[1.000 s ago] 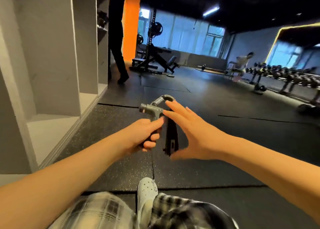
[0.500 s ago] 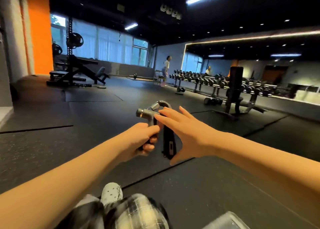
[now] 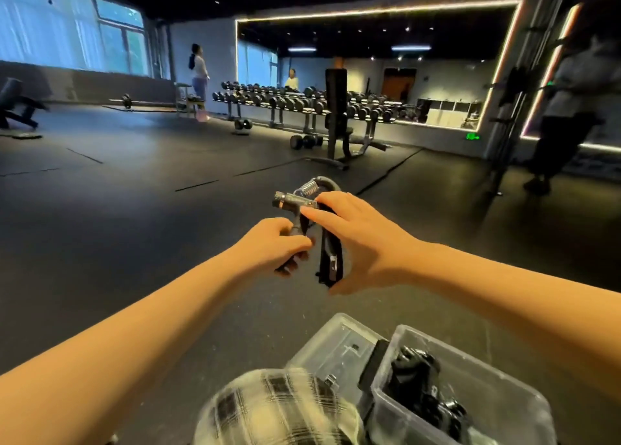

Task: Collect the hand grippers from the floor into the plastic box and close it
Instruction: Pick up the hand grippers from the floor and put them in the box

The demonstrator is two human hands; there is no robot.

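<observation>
Black rubber floor (image 3: 134, 209) spread out far past both hands. A clear plastic box (image 3: 497, 407) sat on it, below the right hand (image 3: 363, 239) and close to the person's body. Its top was off, and some other grippers (image 3: 416, 374) lay inside. The see-through lid (image 3: 339, 343) lay just beside the box, below the gap between the two hands. I think it was left off so more could go in.

Both hands were held up in the air, above the box, with one hand gripper (image 3: 331, 263) between them. The left hand (image 3: 272, 243) was curled tight round the left handle, so it did the real holding. The right hand was spread wide. Its straight fingers touched the metal bar at the top, and its thumb sat under the bottom of the right handle. I think it was steadying that side so the gripper would not swing.

A small silver spring (image 3: 308, 188) stuck up just above the right hand's fingers.

This gripper was not in the box yet. It needed to go down and toward the right hand's side. The lid was not on yet.
</observation>
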